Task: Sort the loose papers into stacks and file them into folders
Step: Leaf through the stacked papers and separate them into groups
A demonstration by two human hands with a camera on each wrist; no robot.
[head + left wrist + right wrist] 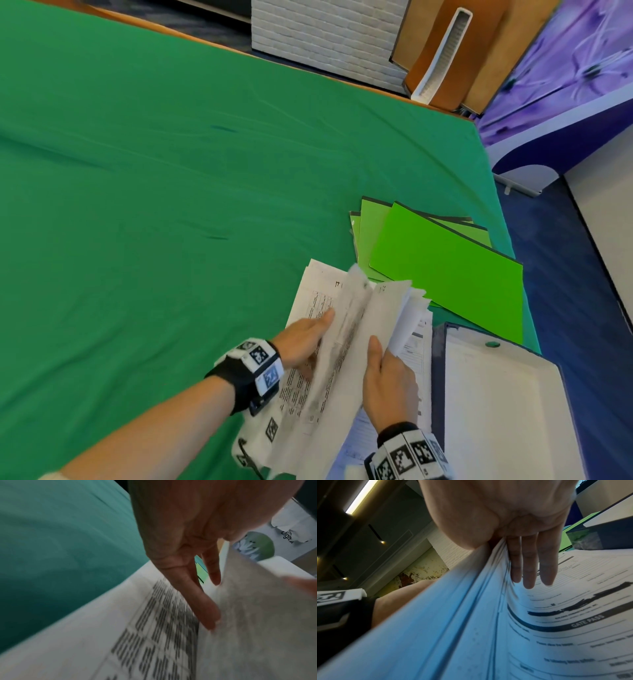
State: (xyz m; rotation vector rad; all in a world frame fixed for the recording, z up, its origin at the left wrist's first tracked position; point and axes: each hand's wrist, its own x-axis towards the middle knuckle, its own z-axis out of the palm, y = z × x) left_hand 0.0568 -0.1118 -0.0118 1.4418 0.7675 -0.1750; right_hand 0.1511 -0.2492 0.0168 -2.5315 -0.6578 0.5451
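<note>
Stack of printed papers (322,346) lies on green tablecloth (154,205) near table's right edge, long axis running away from person, top end toward green folders (445,267). Right hand (388,383) grasps lifted bundle of sheets, thumb on one face, fingers (529,566) flat on other. Left hand (303,337) released, straight fingers (202,601) pressing printed page beneath raised sheet. Folders fanned, closed, just beyond papers. Open box (496,394) at right, white inside; contents cannot be told.
</note>
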